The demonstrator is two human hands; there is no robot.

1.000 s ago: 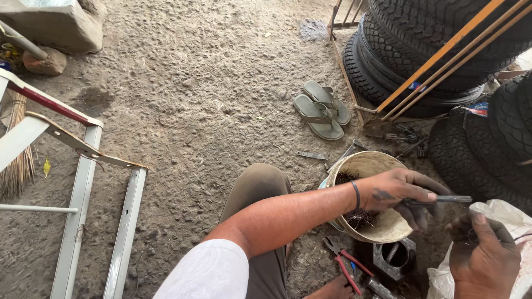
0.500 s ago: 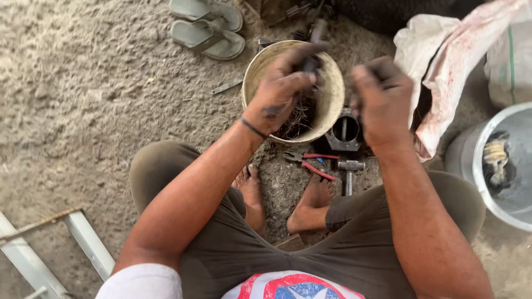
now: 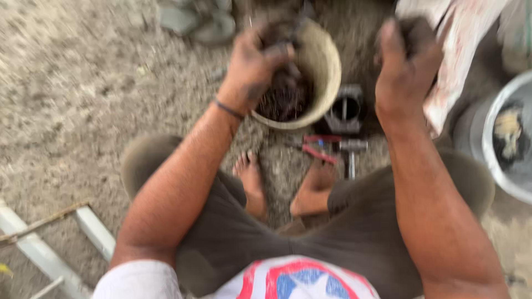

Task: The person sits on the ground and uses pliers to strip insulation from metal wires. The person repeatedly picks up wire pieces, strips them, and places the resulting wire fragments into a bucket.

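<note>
Grime coats both hands, and the shot is badly smeared. Left hand (image 3: 257, 61) hovers over the round cream bucket (image 3: 324, 69), grip curled around a dark, thin object above the tangle of dark scrap inside. Right hand (image 3: 404, 61) is fisted on something dark; what, I cannot tell. Red-handled pliers (image 3: 318, 149) and a blocky metal part (image 3: 344, 113) lie on the gritty ground by bare feet. Compared with half a second ago, both hands sit higher.

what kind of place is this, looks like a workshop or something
Probably an informal outdoor repair spot. The person squats barefoot on rough gravelly ground, both greasy hands over a round tub of dark parts, with red-handled pliers and a metal engine-like part lying beside it.
</note>
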